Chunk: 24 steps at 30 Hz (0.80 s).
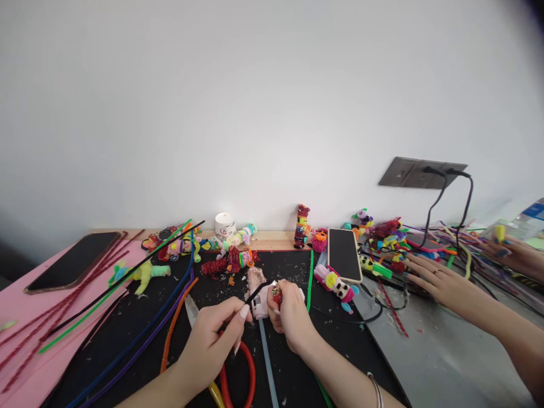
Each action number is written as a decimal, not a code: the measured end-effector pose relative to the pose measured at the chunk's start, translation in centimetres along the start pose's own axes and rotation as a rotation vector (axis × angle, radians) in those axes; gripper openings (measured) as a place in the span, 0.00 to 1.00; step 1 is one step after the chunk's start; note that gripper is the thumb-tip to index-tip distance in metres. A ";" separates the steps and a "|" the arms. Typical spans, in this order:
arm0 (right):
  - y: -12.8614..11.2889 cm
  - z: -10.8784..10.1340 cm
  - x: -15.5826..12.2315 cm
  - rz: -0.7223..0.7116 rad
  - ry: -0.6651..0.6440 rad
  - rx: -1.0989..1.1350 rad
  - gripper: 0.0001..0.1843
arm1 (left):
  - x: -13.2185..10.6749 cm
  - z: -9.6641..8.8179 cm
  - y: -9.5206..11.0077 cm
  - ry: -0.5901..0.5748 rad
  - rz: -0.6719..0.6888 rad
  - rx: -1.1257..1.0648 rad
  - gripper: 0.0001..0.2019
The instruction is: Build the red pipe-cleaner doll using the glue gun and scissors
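My left hand (212, 334) pinches a short black pipe cleaner (257, 290) between thumb and fingers; it slants up toward my right hand. Wrapped in my right hand (295, 320) is a red lighter (276, 293), its metal top beside the black piece's far end. I cannot make out a flame. Just behind both hands lies a pale pink glue gun (260, 309), partly covered, with a translucent glue stick (267, 362) pointing toward me. Below my left hand are scissors with red handles (254, 368), partly hidden by the hand and forearm.
A black mat (140, 317) carries scraps and orange, purple and blue pipe cleaners. Pipe-cleaner dolls (240, 258), a paper cup (225, 225) and a phone (344, 255) stand or lie toward the wall. Another person's hand (442, 280) rests at right among more pipe cleaners.
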State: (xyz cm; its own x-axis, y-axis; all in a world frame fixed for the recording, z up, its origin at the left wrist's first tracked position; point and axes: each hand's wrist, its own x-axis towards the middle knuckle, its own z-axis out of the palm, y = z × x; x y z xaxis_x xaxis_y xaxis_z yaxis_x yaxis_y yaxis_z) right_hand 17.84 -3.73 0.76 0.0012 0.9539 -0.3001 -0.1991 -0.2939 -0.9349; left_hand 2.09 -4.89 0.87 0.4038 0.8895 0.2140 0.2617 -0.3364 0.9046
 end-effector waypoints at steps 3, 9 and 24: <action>-0.1 0.1 -0.1 0.001 0.004 -0.004 0.30 | -0.1 0.0 -0.1 0.000 -0.004 0.001 0.18; -0.4 0.1 -0.3 0.028 0.000 -0.023 0.27 | -0.1 0.0 -0.1 0.017 0.001 -0.006 0.18; 0.0 0.1 0.0 0.076 0.002 0.026 0.29 | 0.0 0.0 -0.1 0.162 -0.112 -0.098 0.15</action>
State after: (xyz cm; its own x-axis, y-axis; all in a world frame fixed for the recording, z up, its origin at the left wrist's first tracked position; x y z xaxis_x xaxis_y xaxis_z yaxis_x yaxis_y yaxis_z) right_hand 17.77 -3.71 0.78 -0.0127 0.9286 -0.3709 -0.2240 -0.3641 -0.9040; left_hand 2.06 -4.81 0.80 0.2284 0.9604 0.1594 0.2069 -0.2079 0.9560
